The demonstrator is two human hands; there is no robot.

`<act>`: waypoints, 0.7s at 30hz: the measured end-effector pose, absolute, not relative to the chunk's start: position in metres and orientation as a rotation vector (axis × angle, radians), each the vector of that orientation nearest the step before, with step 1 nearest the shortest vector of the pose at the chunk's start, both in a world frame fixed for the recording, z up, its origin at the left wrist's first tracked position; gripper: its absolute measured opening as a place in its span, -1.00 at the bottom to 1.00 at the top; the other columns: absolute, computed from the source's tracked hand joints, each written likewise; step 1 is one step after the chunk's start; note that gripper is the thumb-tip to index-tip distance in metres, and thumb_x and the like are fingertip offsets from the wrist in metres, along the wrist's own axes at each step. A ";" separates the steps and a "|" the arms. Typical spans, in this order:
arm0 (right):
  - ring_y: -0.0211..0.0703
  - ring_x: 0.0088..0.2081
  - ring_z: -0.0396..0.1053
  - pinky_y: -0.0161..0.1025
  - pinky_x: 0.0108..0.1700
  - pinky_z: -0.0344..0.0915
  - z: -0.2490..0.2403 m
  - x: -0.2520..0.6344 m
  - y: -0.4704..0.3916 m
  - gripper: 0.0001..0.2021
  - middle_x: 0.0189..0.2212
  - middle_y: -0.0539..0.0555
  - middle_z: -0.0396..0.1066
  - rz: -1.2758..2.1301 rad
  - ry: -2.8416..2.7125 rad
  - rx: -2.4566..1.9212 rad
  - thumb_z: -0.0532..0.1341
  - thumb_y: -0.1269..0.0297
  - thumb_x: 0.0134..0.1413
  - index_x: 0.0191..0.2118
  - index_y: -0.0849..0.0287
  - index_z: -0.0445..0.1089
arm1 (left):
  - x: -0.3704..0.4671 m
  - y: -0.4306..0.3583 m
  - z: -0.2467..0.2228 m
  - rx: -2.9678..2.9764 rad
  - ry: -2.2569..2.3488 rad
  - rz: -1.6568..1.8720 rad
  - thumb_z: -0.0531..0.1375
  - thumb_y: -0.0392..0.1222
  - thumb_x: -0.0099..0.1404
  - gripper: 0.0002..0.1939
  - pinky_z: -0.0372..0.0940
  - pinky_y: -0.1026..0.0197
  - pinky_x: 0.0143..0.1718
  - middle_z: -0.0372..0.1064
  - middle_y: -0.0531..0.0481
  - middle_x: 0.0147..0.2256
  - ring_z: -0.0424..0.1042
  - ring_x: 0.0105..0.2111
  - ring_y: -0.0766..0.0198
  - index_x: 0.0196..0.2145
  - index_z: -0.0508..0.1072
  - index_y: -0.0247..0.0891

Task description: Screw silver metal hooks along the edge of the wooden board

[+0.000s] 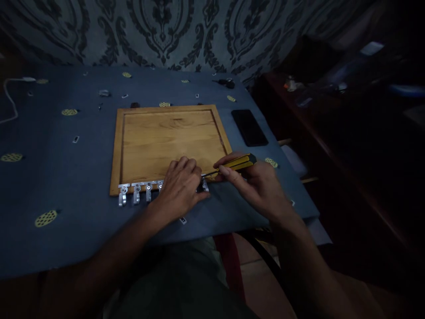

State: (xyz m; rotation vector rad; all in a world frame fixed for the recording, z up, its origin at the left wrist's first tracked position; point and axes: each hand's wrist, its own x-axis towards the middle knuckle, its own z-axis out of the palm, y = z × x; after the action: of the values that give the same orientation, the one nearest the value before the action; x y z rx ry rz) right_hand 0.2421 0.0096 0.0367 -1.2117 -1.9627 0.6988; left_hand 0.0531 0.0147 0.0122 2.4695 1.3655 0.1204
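Observation:
A framed wooden panel (166, 137) lies flat on the cloth-covered table. Along its near edge sits a row of several silver metal fittings (136, 194) with hook-like ends that jut past the wood. My left hand (181, 184) rests over this edge with curled fingers, thumb and fingers closed around a metal fitting (205, 185) near the right end; part of that piece is hidden. In my right hand (259, 184) is a screwdriver (237, 164) with a yellow and black handle, held nearly level. Its tip points left and meets the fitting beside my left fingers.
Right of the panel lies a black phone (249, 127). Keys (227, 83) are near the back edge, and a small clear object (104, 93) lies at the back left. A white cable (15, 99) runs along the left. Dark furniture (315, 128) stands at right.

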 end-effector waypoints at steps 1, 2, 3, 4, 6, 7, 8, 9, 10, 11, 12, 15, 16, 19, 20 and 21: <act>-0.17 -0.30 0.58 -0.29 -0.28 0.52 0.034 0.241 0.008 -0.76 -0.27 0.05 0.60 0.707 -1.919 -1.224 0.23 0.08 0.34 -0.26 0.10 0.53 | 0.053 0.015 0.012 2.467 1.366 0.116 0.35 0.08 0.34 -0.57 0.21 -0.04 0.07 0.39 -0.18 -0.04 0.30 0.08 -0.07 -0.07 0.46 -0.35; -0.18 -0.34 0.58 -0.29 -0.32 0.51 0.031 0.239 0.006 -0.77 -0.28 0.04 0.60 0.712 -1.866 -1.232 0.24 0.09 0.34 -0.25 0.11 0.53 | 0.053 0.015 0.013 2.461 1.368 0.110 0.35 0.08 0.34 -0.57 0.20 -0.03 0.07 0.39 -0.18 -0.05 0.30 0.08 -0.07 -0.07 0.46 -0.35; -0.19 -0.37 0.57 -0.28 -0.34 0.51 0.028 0.237 0.004 -0.79 -0.29 0.04 0.60 0.708 -1.811 -1.241 0.25 0.10 0.33 -0.24 0.11 0.53 | 0.054 0.015 0.013 2.454 1.372 0.106 0.35 0.08 0.34 -0.57 0.20 -0.02 0.07 0.39 -0.18 -0.05 0.29 0.08 -0.06 -0.08 0.46 -0.36; -0.19 -0.39 0.56 -0.27 -0.34 0.52 0.025 0.236 0.002 -0.80 -0.30 0.03 0.60 0.692 -1.763 -1.245 0.26 0.12 0.33 -0.22 0.11 0.53 | 0.054 0.015 0.014 2.448 1.375 0.104 0.35 0.08 0.34 -0.57 0.19 -0.02 0.08 0.39 -0.18 -0.05 0.29 0.08 -0.06 -0.07 0.46 -0.36; -0.18 -0.39 0.56 -0.22 -0.29 0.54 0.020 0.233 -0.001 -0.82 -0.30 0.04 0.60 0.639 -1.703 -1.248 0.26 0.13 0.32 -0.20 0.11 0.53 | 0.054 0.015 0.015 2.439 1.370 0.103 0.35 0.07 0.34 -0.57 0.18 -0.01 0.08 0.38 -0.18 -0.04 0.28 0.08 -0.06 -0.07 0.46 -0.37; -0.17 -0.37 0.56 -0.20 -0.26 0.54 0.018 0.233 -0.001 -0.82 -0.29 0.05 0.60 0.613 -1.696 -1.245 0.26 0.13 0.32 -0.20 0.11 0.53 | 0.054 0.015 0.015 2.437 1.364 0.101 0.35 0.06 0.34 -0.57 0.17 -0.01 0.08 0.38 -0.18 -0.04 0.28 0.09 -0.06 -0.07 0.46 -0.37; -0.16 -0.37 0.56 -0.19 -0.24 0.54 0.018 0.232 -0.002 -0.81 -0.28 0.06 0.60 0.599 -1.703 -1.243 0.26 0.12 0.32 -0.21 0.11 0.53 | 0.054 0.015 0.015 2.437 1.360 0.098 0.35 0.06 0.34 -0.57 0.17 -0.01 0.08 0.38 -0.18 -0.04 0.28 0.09 -0.06 -0.07 0.46 -0.37; -0.16 -0.37 0.56 -0.19 -0.24 0.54 0.018 0.231 -0.001 -0.80 -0.29 0.06 0.60 0.601 -1.712 -1.247 0.26 0.11 0.32 -0.22 0.12 0.53 | 0.054 0.015 0.015 2.440 1.359 0.096 0.36 0.06 0.34 -0.57 0.17 -0.01 0.08 0.38 -0.18 -0.04 0.28 0.09 -0.06 -0.07 0.46 -0.37; -0.17 -0.39 0.55 -0.20 -0.24 0.54 0.019 0.231 0.000 -0.79 -0.32 0.05 0.60 0.613 -1.715 -1.253 0.26 0.10 0.32 -0.23 0.12 0.52 | 0.053 0.015 0.014 2.444 1.361 0.095 0.36 0.07 0.34 -0.56 0.17 -0.01 0.08 0.38 -0.18 -0.04 0.28 0.09 -0.06 -0.06 0.46 -0.37; -0.18 -0.41 0.54 -0.20 -0.26 0.54 0.020 0.230 0.001 -0.78 -0.34 0.04 0.59 0.634 -1.702 -1.259 0.27 0.08 0.31 -0.23 0.12 0.52 | 0.053 0.015 0.013 2.452 1.364 0.101 0.36 0.07 0.33 -0.55 0.18 -0.01 0.08 0.39 -0.18 -0.05 0.28 0.08 -0.06 -0.06 0.46 -0.37; -0.19 -0.44 0.53 -0.21 -0.29 0.53 0.021 0.230 0.003 -0.78 -0.37 0.03 0.58 0.653 -1.671 -1.262 0.28 0.07 0.30 -0.23 0.11 0.51 | 0.053 0.015 0.012 2.463 1.364 0.112 0.36 0.08 0.33 -0.55 0.19 -0.02 0.07 0.39 -0.18 -0.05 0.29 0.08 -0.06 -0.06 0.46 -0.37; -0.21 -0.50 0.51 -0.21 -0.38 0.50 0.024 0.228 0.006 -0.75 -0.39 0.00 0.56 0.645 -1.518 -1.271 0.31 0.01 0.26 -0.26 0.09 0.49 | 0.052 0.015 0.010 2.489 1.352 0.144 0.37 0.09 0.32 -0.55 0.21 -0.03 0.07 0.40 -0.17 -0.05 0.30 0.07 -0.05 -0.06 0.47 -0.35; -0.21 -0.50 0.52 -0.22 -0.39 0.49 0.024 0.228 0.006 -0.74 -0.39 0.00 0.55 0.624 -1.482 -1.276 0.32 -0.01 0.25 -0.28 0.08 0.49 | 0.052 0.015 0.010 2.487 1.350 0.143 0.37 0.08 0.32 -0.55 0.21 -0.03 0.07 0.40 -0.17 -0.05 0.30 0.07 -0.05 -0.06 0.47 -0.35; -0.18 -0.47 0.54 -0.22 -0.40 0.49 0.020 0.229 0.005 -0.74 -0.43 -0.02 0.54 0.582 -1.477 -1.298 0.32 -0.01 0.25 -0.29 0.08 0.49 | 0.053 0.015 0.011 2.463 1.357 0.122 0.37 0.07 0.32 -0.54 0.19 -0.02 0.07 0.40 -0.18 -0.04 0.29 0.08 -0.06 -0.05 0.46 -0.37; -0.18 -0.47 0.54 -0.21 -0.39 0.49 0.018 0.230 0.004 -0.75 -0.46 -0.02 0.53 0.583 -1.487 -1.297 0.32 0.00 0.25 -0.28 0.08 0.49 | 0.053 0.015 0.011 2.458 1.361 0.122 0.37 0.06 0.33 -0.54 0.19 -0.02 0.07 0.39 -0.18 -0.04 0.29 0.09 -0.06 -0.04 0.46 -0.38; -0.18 -0.48 0.53 -0.21 -0.38 0.50 0.016 0.231 0.004 -0.75 -0.48 -0.03 0.53 0.587 -1.496 -1.294 0.32 0.01 0.25 -0.27 0.09 0.49 | 0.053 0.015 0.012 2.455 1.363 0.125 0.37 0.05 0.33 -0.55 0.18 -0.02 0.07 0.39 -0.18 -0.04 0.29 0.09 -0.06 -0.04 0.46 -0.38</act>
State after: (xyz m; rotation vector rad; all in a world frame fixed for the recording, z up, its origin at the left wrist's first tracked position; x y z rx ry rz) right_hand 0.2308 0.0036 0.0159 -1.2935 -1.4964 0.5867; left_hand 0.0531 0.0148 0.0117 2.4555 1.3626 0.1248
